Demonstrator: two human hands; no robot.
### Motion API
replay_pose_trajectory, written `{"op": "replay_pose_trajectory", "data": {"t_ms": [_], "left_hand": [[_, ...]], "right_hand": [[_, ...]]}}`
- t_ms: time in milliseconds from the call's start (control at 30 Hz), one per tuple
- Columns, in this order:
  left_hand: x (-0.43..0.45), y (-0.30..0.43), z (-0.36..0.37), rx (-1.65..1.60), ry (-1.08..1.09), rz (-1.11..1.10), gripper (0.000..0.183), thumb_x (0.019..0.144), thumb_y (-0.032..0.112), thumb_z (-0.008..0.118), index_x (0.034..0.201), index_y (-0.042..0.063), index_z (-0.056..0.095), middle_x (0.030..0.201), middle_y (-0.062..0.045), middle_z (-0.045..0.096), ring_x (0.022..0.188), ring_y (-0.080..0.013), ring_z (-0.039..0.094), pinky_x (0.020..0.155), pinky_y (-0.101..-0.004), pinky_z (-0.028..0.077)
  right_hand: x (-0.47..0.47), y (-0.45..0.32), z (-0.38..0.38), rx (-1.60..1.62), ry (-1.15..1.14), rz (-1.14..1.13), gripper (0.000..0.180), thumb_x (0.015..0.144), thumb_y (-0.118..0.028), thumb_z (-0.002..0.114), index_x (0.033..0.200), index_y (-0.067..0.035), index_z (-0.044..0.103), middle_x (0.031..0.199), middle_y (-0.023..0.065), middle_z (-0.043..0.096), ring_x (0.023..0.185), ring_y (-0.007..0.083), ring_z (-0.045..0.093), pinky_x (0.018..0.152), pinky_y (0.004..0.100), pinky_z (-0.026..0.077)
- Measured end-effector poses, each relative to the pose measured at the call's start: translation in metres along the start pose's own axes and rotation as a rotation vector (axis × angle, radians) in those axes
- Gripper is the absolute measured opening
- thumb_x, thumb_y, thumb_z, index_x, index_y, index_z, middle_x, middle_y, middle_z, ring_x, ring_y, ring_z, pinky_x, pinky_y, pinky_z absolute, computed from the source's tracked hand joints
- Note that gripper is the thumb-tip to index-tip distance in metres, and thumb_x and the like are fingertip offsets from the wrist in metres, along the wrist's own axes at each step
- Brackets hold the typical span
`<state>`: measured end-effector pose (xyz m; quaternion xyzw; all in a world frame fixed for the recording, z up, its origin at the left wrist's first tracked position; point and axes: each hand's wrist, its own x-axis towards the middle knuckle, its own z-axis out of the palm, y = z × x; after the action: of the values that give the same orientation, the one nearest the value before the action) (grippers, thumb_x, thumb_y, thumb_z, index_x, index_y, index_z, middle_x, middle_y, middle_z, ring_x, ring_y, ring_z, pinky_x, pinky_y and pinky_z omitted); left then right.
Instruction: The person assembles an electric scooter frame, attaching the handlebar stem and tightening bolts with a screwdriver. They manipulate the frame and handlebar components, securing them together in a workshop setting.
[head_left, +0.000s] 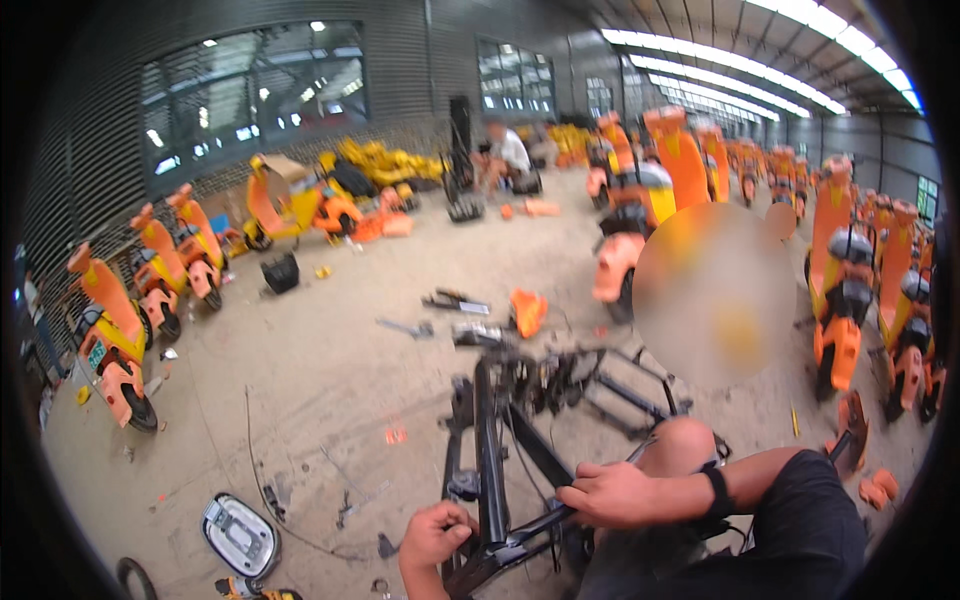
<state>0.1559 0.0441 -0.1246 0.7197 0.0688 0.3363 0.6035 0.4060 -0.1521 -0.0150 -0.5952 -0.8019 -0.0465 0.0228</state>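
A stripped black metal scooter frame (491, 450) stands directly before me, its tubes running toward my lap. My right hand (611, 493), with a black band at the wrist, has its fingers closed over a lower tube on the right side of the frame. On the other side, my left hand (441, 531) touches the frame beside the main tube, thumb and fingers curled. Whether it pinches a small part is hidden. Dark brackets and loose wiring (551, 386) crowd the far end of the frame. My bent knee (679, 446) is close against its right side.
A scooter seat base (241, 536), a yellow power drill (244, 587) and a black cable (251, 442) lie on the concrete floor at left. Orange-and-yellow scooters (840, 300) line both sides. A person (510, 154) crouches at the back near yellow panels (386, 161).
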Motion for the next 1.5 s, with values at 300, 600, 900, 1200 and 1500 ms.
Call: {"op": "replay_pose_trajectory", "data": {"t_ms": [300, 600, 900, 1200, 1500], "left_hand": [[-0.001, -0.036, -0.001, 0.016, 0.068, 0.026, 0.032, 0.100, 0.030, 0.056, 0.094, 0.000, 0.064, 0.088, -0.005, 0.067, 0.084, -0.0143, 0.061, 0.081, -0.0297, 0.049], [0.003, 0.070, 0.012, 0.171, -0.140, 0.092, 0.059, 0.086, 0.043, 0.073, 0.117, -0.007, 0.062, 0.122, -0.022, 0.061, 0.116, -0.0310, 0.060, 0.101, -0.0364, 0.045], [0.036, 0.092, 0.070, 0.426, 0.307, 0.105, 0.042, 0.073, 0.034, 0.084, 0.086, -0.001, 0.065, 0.091, -0.013, 0.064, 0.086, -0.0315, 0.062, 0.076, -0.0384, 0.049], [0.044, 0.084, 0.056, 0.327, 0.474, -0.035, 0.045, 0.076, 0.037, 0.082, 0.088, -0.003, 0.064, 0.084, -0.016, 0.061, 0.080, -0.0334, 0.060, 0.073, -0.0390, 0.048], [0.042, 0.053, 0.024, -0.113, 0.803, -0.226, 0.031, 0.088, 0.027, 0.076, 0.090, -0.002, 0.066, 0.076, 0.004, 0.060, 0.067, -0.0040, 0.050, 0.058, -0.0211, 0.040]], "right_hand": [[0.056, 0.040, 0.005, -0.183, 0.119, -0.232, 0.022, 0.076, -0.031, 0.073, 0.086, -0.016, 0.060, 0.068, -0.0025, 0.059, 0.074, 0.0192, 0.061, 0.050, 0.0346, 0.049], [0.029, 0.054, -0.013, -0.189, 0.103, -0.234, 0.034, 0.073, -0.029, 0.073, 0.102, -0.017, 0.060, 0.066, -0.0033, 0.056, 0.073, 0.0179, 0.057, 0.052, 0.0324, 0.047], [0.028, 0.057, -0.007, -0.152, 0.443, -0.087, 0.060, 0.066, -0.020, 0.076, 0.123, -0.013, 0.060, 0.068, -0.0017, 0.054, 0.061, 0.0179, 0.059, 0.052, 0.0316, 0.046], [0.082, 0.075, -0.005, -0.166, 0.357, -0.190, 0.055, 0.070, -0.022, 0.077, 0.120, -0.010, 0.060, 0.067, 0.0023, 0.058, 0.057, 0.0231, 0.062, 0.050, 0.0347, 0.049], [0.185, 0.077, -0.007, -0.143, 0.047, -0.262, 0.039, 0.076, -0.028, 0.074, 0.110, -0.015, 0.060, 0.074, 0.0045, 0.064, 0.065, 0.0266, 0.065, 0.054, 0.0389, 0.050]]}}
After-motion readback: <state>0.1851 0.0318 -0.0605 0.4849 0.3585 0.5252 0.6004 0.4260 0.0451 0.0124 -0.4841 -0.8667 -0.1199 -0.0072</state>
